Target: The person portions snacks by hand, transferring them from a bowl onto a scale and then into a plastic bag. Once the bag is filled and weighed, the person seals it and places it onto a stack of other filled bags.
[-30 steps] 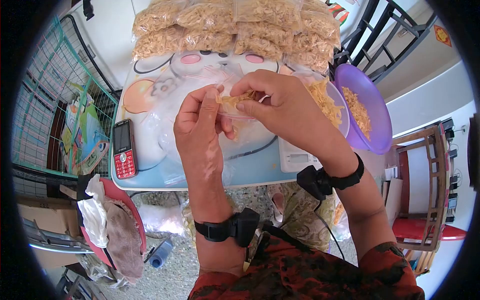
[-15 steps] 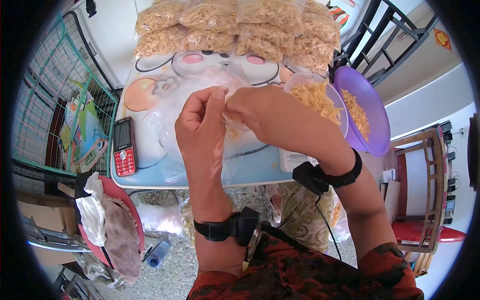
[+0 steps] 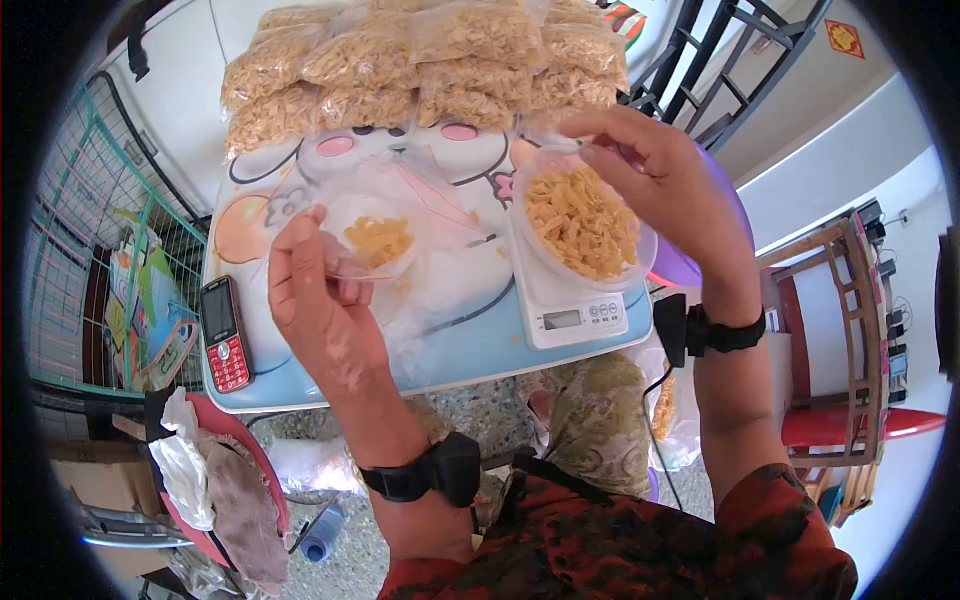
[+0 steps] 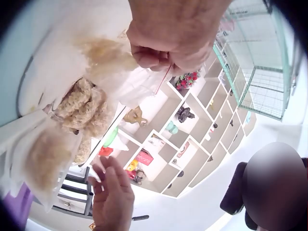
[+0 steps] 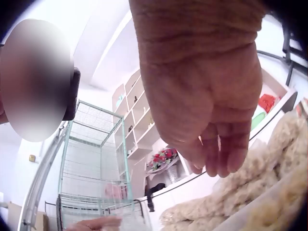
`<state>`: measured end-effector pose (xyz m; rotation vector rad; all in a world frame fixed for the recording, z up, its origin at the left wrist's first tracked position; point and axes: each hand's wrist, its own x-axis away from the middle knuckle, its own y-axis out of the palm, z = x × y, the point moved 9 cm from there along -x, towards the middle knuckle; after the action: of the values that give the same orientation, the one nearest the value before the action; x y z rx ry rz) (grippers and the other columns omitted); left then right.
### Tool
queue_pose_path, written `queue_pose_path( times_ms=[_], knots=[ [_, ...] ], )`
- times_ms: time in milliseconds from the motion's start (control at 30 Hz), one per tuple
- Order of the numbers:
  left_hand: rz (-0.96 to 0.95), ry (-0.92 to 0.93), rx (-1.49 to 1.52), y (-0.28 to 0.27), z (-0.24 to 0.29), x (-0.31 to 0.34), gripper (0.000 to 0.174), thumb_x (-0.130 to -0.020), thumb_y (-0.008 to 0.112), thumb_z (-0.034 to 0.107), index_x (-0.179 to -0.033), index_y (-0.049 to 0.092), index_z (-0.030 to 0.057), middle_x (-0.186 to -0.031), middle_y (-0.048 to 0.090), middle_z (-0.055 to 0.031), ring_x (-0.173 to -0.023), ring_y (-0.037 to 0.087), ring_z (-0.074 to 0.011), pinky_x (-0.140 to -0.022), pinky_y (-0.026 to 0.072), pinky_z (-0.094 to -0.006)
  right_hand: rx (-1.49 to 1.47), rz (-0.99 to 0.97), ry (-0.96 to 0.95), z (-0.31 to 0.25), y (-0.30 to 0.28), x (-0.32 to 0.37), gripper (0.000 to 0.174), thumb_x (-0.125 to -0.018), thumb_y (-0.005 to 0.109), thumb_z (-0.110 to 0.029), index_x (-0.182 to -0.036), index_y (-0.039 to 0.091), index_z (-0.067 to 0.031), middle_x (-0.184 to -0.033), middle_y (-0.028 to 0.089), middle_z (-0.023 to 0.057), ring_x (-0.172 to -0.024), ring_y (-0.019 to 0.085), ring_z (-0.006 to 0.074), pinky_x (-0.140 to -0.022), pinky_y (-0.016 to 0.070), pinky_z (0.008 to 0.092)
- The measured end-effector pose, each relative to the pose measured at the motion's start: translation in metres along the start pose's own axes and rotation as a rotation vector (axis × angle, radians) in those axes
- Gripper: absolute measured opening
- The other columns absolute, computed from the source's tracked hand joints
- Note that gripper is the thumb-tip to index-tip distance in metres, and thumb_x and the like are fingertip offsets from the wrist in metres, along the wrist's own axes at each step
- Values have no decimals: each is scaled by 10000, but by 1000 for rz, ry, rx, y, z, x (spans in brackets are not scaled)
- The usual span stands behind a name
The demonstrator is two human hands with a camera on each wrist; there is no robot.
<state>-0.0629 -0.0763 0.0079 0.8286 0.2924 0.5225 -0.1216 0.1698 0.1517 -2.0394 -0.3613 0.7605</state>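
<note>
My left hand (image 3: pixel 320 285) pinches the edge of a clear plastic bag (image 3: pixel 345 205) between thumb and fingers. Inside that bag lies a small heap of yellowish dried flakes (image 3: pixel 380 240). Over the far rim of a clear bowl (image 3: pixel 645 262) hangs my right hand (image 3: pixel 660 185), its fingers extended and nothing held in them in the right wrist view. The bowl is well filled with the same flakes (image 3: pixel 585 220) and stands on a white kitchen scale (image 3: pixel 545 330). In the left wrist view the left fist (image 4: pixel 168 53) grips the bag's edge.
Stacked bags of flakes (image 3: pixel 470 50) line the table's back. A red phone (image 3: pixel 226 340) lies at the left edge. Behind the right hand stands a purple basin (image 3: pixel 735 205). More flat plastic bags (image 3: pixel 430 200) cover the table's middle. A wire cage (image 3: pixel 140 260) stands left.
The right hand has left the left hand's side and moved right, over the bowl. The left hand has shifted left with the bag, and the flakes in it now show. The head view has turned.
</note>
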Motion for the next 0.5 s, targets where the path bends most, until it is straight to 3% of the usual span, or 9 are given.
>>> queue_pose_path(
  times_ms=[133,233,333,500],
  knots=[
    [-11,-9,38,4,-2,1,206,-954,604,179,-1058,610,1,-664,430,52,-512,346,-33,-444,230,-196,95,-59,280,53,-12,24,402,-850,705,-255,-1179,627,-36,-961,666,117,-786,594,218,-721,495,320],
    [-41,-50,15,9,-10,3,202,-955,604,181,-1049,619,3,-665,437,52,-511,349,-34,-445,231,-196,228,-163,300,56,-5,31,445,-829,735,-265,-1214,619,-73,-1046,636,52,-855,621,156,-755,502,301],
    [-38,-59,-36,17,-16,5,235,-957,600,193,-1074,604,-10,-661,397,61,-508,316,-23,-435,219,-188,15,-153,275,73,14,36,554,-783,772,-301,-1264,593,-93,-1105,600,75,-916,597,181,-770,492,304],
    [-14,-55,-78,22,-21,7,264,-950,610,207,-1083,597,-21,-659,371,68,-504,294,-15,-427,208,-183,74,-203,127,66,32,29,554,-778,772,-285,-1267,587,-101,-1107,571,99,-950,569,211,-786,475,317]
  ],
)
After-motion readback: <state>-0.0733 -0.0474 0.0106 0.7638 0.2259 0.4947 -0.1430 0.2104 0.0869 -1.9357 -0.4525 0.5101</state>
